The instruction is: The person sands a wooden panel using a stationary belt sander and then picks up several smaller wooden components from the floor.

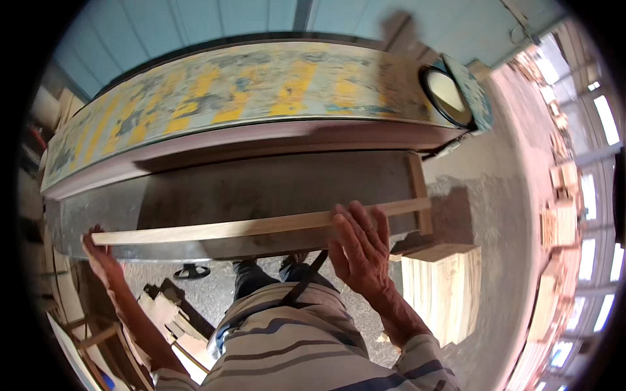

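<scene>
A long, pale wooden strip (pixel 215 231) lies across the dark metal machine table (pixel 261 182) in front of me. Around its left end, my left hand (pixel 102 257) is closed, with the fingertips partly hidden behind the wood. My right hand (pixel 362 251) rests over the strip toward its right end, fingers stretched out and slightly apart, their tips reaching across it. The strip's right end sits on a short wooden crosspiece (pixel 417 189) at the table's right edge.
Behind the table runs a long machine housing (pixel 248 88) with worn yellow stripes and a round opening (pixel 445 88) at its right end. A stack of wooden pieces (pixel 440 293) stands on the floor at right. A handwheel (pixel 192 272) sits below the table's front edge.
</scene>
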Demonstrator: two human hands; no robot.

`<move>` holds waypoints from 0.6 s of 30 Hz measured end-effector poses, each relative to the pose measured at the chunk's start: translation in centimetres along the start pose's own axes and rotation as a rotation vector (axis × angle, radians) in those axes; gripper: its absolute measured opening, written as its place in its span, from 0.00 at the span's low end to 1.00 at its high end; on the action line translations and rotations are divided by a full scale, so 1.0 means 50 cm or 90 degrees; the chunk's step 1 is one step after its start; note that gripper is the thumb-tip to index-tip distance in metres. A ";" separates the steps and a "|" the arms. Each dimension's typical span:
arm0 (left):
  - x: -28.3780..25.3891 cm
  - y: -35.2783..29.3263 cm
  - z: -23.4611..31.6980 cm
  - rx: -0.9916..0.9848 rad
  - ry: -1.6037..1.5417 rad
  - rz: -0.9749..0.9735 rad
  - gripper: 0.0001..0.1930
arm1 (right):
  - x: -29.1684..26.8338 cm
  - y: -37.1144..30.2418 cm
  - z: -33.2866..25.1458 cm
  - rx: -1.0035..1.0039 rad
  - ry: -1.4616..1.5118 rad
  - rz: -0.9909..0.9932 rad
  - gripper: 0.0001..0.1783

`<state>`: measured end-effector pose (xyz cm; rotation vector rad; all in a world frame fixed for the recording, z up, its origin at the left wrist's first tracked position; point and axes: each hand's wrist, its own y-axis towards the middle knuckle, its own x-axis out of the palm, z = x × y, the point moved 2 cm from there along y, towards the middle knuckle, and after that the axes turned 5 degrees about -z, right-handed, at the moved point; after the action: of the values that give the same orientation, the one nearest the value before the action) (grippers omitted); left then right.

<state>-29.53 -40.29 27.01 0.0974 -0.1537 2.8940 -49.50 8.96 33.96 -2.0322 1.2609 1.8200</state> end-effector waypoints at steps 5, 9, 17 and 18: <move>0.002 0.016 -0.009 0.008 -0.065 -0.020 0.29 | -0.054 -0.075 0.140 0.174 -0.141 0.113 0.21; -0.008 0.038 -0.028 0.050 -0.108 -0.048 0.29 | -0.031 -0.170 0.246 0.432 0.250 0.416 0.24; -0.006 0.006 -0.054 0.029 -0.125 -0.202 0.36 | 0.084 -0.172 0.257 0.494 0.726 0.146 0.33; -0.016 0.008 -0.073 0.023 -0.113 -0.210 0.35 | 0.100 -0.174 0.261 0.493 0.728 0.130 0.33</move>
<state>-29.05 -40.43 23.27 0.3520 -0.1048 2.5570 -54.18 19.93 22.60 -2.3995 1.9768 -0.1095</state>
